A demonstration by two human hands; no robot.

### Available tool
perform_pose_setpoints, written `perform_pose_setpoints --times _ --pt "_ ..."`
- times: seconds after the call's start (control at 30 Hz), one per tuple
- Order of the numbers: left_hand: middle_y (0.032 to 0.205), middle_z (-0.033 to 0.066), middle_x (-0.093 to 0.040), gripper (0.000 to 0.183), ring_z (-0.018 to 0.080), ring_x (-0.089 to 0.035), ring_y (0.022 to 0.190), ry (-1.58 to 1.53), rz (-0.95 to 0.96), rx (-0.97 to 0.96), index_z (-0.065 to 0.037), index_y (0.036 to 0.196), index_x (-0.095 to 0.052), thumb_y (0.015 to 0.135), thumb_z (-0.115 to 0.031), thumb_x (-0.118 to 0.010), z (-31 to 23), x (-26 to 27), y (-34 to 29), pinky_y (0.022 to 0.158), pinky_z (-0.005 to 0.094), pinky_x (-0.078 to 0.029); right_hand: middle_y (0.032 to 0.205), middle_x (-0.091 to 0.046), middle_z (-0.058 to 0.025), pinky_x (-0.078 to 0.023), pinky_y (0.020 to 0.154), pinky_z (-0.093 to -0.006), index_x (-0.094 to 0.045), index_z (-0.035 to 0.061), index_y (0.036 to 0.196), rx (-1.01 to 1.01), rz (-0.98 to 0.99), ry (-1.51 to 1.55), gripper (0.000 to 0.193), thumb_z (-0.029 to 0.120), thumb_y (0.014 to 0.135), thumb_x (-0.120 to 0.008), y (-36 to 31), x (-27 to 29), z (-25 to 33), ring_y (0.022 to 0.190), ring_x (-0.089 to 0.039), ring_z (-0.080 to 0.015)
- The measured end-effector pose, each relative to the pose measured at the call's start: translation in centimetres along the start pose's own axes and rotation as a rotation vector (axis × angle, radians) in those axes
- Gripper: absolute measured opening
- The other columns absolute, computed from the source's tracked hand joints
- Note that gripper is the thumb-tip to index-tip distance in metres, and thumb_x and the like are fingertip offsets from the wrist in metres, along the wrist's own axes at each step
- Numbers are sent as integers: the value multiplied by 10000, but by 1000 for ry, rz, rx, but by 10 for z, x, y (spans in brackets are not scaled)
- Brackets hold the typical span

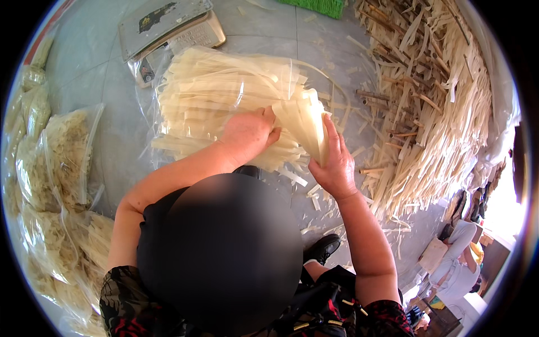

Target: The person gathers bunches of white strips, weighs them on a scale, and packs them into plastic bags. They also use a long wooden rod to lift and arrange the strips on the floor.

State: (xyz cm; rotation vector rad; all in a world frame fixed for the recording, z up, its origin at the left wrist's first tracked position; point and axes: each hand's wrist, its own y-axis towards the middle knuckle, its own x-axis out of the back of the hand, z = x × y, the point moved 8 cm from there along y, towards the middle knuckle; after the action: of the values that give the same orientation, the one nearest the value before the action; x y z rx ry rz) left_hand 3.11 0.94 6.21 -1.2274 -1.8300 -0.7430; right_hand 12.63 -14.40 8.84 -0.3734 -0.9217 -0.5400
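Wide, flat, pale-yellow dried noodles fill a clear plastic bag [193, 106] lying on the floor in front of me. At the bag's open right end, my left hand [247, 133] is closed, its fingers curled on the bag's edge; the fingertips are partly hidden. A bundle of flat noodles [303, 121] fans out at that opening, its right end raised. My right hand [335, 163] grips this bundle from the right, fingers along its outer side and thumb below. Some noodle ends stick out beneath the bundle towards me.
A flat scale [168, 33] stands beyond the bag. To the right lies a large heap of loose noodles [432, 129] with thin sticks among them. Filled plastic bags [62, 168] line the left side. Broken pieces litter the tiles. Another person [455, 269] sits at far right.
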Motion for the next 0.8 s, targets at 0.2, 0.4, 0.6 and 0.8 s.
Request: perform_pose_setpoints --times 0.2,0.4,0.6,0.8 --pt "813 11 -595 216 135 -567 713 -1354 82 422 -58 942 -570 960 -272 -551 50 -26 -26 650 295 -452 1112 -537 -144 -504 820 -443 -291 178 1468 170 48 -138 887 23 661 -623 -2 -1 21 980 -576 -350" --pt "853 -33 -571 87 70 -526 748 -1361 -31 283 -55 952 -590 942 -141 -596 36 13 -40 686 235 -441 1104 -516 -124 -503 768 -410 -216 220 1506 226 166 -521 890 20 724 -591 5 -30 11 893 -572 -313" --pt "744 63 -610 98 156 -587 637 -562 -68 88 -51 911 -592 886 -131 -642 5 56 -27 587 280 -465 1078 -516 -115 -496 740 -342 -278 153 1477 379 220 -625 820 66 733 -611 16 -34 63 875 -568 -257" --pt "768 80 -642 99 191 -627 664 -682 -19 178 -54 905 -590 888 -143 -632 20 32 -29 598 300 -477 1235 -490 -118 -430 938 -426 -355 135 1418 463 270 -496 792 181 706 -700 37 -67 76 1094 -524 -275"
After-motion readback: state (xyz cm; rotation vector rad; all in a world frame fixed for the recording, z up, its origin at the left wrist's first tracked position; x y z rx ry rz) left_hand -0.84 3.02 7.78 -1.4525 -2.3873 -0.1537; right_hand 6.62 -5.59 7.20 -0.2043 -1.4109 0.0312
